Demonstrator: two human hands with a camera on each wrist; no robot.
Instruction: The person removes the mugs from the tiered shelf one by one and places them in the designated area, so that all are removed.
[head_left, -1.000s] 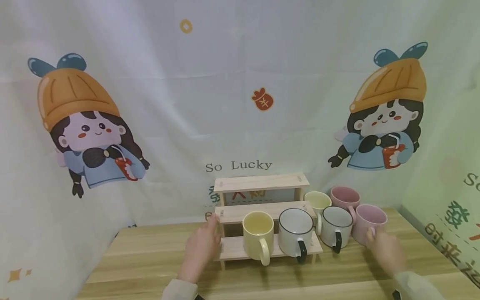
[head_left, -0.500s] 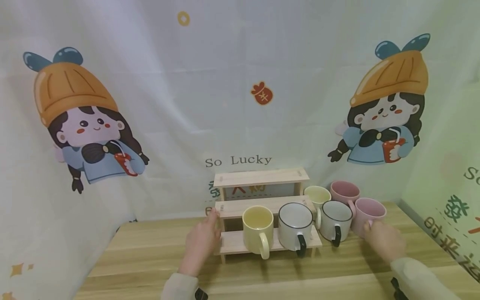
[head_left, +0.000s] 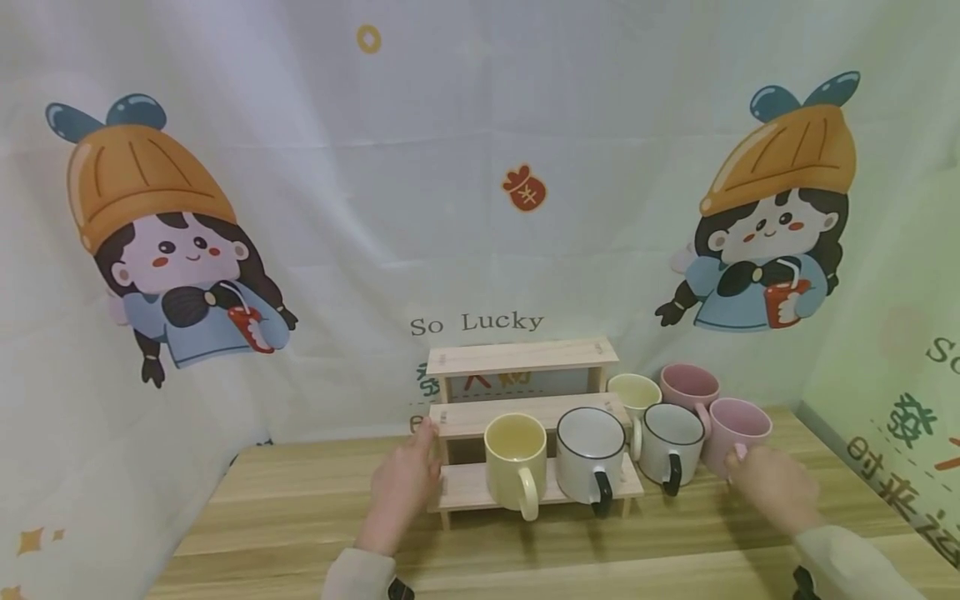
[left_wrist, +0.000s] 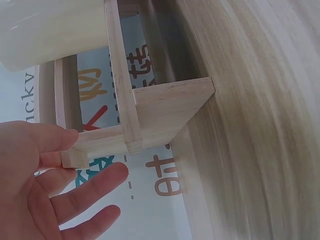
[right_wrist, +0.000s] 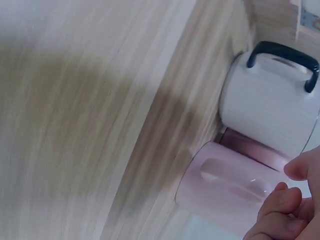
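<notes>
My left hand (head_left: 407,483) grips the left end of the middle board of a three-tier wooden shelf rack (head_left: 525,413). In the left wrist view the thumb and index finger pinch the board's corner, while the other fingers spread loosely. My right hand (head_left: 772,487) is at the handle of a light pink mug (head_left: 738,419) standing on the table, right of the rack. Its fingers are curled against the upper handle, partly hiding it. A yellow mug (head_left: 515,458) and a white mug with black rim and handle (head_left: 590,454) stand on the lowest board.
Beside the rack stand another black-rimmed white mug (head_left: 672,442), a pale yellow mug (head_left: 634,392) and a darker pink mug (head_left: 690,385), close together. The wooden table (head_left: 300,500) ends against a printed cloth backdrop (head_left: 480,125).
The head view has shifted slightly. My right fingers stay at the pink mug's handle, with only a small shift of the hand. The left hand and the mugs hold their places.
</notes>
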